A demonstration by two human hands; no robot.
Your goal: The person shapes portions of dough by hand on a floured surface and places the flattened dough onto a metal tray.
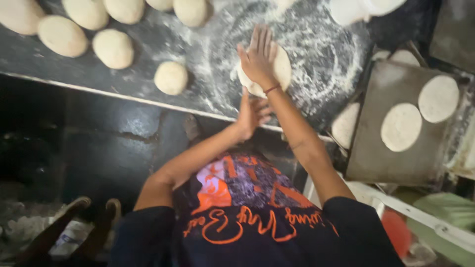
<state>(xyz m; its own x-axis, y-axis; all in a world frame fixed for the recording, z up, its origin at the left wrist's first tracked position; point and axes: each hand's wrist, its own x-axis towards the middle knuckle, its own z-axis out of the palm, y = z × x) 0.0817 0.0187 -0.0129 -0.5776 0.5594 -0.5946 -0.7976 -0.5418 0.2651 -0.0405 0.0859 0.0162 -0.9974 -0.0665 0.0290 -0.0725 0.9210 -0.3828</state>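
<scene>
You see soft, matt dough [282, 69] on a dark stone counter [148, 79] dusted with rough white flour; the tray [376, 148] beside it looks dull metal.

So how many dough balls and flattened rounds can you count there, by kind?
Dough balls: 8
Flat rounds on the metal tray: 2
Round under the right hand: 1
Total: 11, plus partly hidden rounds beside the tray, uncounted.
</scene>
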